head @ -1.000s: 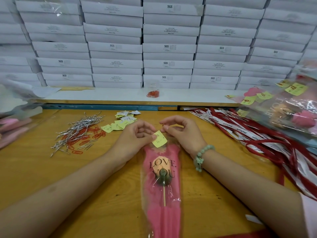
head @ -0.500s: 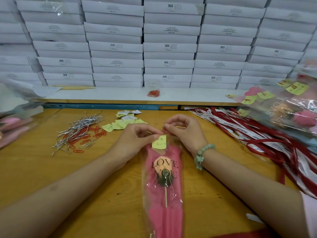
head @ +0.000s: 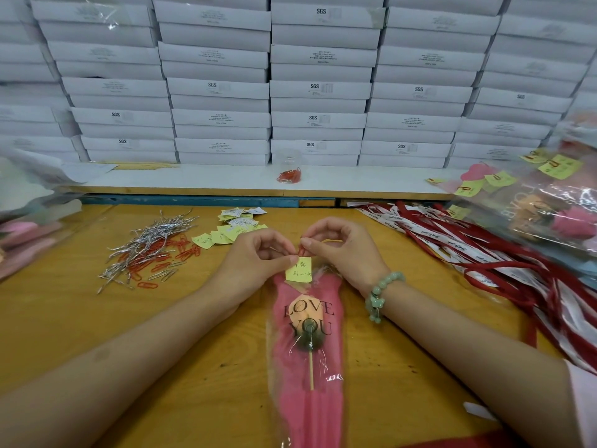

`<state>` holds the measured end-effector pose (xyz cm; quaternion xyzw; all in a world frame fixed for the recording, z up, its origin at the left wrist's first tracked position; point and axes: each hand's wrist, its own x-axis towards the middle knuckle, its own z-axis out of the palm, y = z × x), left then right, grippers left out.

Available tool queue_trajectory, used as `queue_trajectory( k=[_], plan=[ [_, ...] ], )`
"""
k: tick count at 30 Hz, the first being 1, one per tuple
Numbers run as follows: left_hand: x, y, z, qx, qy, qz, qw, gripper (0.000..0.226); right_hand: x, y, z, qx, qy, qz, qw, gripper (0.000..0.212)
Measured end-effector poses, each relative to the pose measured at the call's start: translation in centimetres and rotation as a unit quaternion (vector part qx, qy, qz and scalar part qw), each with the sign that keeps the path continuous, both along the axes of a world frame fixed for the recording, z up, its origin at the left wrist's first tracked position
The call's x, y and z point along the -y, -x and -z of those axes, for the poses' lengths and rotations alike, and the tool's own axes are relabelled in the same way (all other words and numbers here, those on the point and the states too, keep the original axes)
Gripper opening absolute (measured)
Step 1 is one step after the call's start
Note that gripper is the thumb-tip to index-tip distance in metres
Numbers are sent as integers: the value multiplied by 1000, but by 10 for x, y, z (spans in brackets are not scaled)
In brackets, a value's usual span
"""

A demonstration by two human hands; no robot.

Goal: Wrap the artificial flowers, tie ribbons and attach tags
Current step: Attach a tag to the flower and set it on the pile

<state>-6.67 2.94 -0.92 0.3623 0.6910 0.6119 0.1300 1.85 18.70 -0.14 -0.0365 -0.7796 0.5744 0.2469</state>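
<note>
Head view

- Item: one flower (head: 308, 334), peach bud on a thin stick, in a clear sleeve over pink paper printed LOVE YOU. It lay lengthwise on the surface (head: 64, 318) between the forearms, bud end away from the person
- Yellow handwritten tag (head: 298, 270) sat at the sleeve's far end, touching it
- Red clip (head: 302, 251) stood at the tag's top edge
- The left hand (head: 258, 258) had its fingers curled, and thumb and forefinger pinched the tag's upper corner
- The right hand (head: 342, 250) had its fingers curled, and thumb and forefinger pinched the clip. A green bracelet (head: 376, 295) was on that wrist
- Far left of the hands were silver ties (head: 148, 237), heaped and mixed with loose clips (head: 168, 255)
- Just beyond the left hand was a small pile of loose tags (head: 226, 232)
- To the right were ribbons (head: 468, 253), red and white, in a long spread
- At the far right edge were finished flowers (head: 549, 215), tagged and partly blurred
- Along the back were white boxes (head: 316, 88), stacked in columns
</note>
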Motion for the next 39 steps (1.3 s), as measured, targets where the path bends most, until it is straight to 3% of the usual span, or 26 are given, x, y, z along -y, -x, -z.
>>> queue_trajectory(
  k=[22,31,36,39],
  plan=[
    [-1,3,1,35,-29,-8,999,12,0,1,2,6,-24,-11,1000,6],
    [-1,3,1,51,-38,-9,998,12,0,1,2,21,-9,-17,1000,14],
    [0,3,0,70,-45,-15,996,13,-1,2,2,-3,-22,52,998,14],
    [-1,2,-1,71,-40,-15,997,14,2,-2,-7,-17,-77,108,991,18]
  ],
)
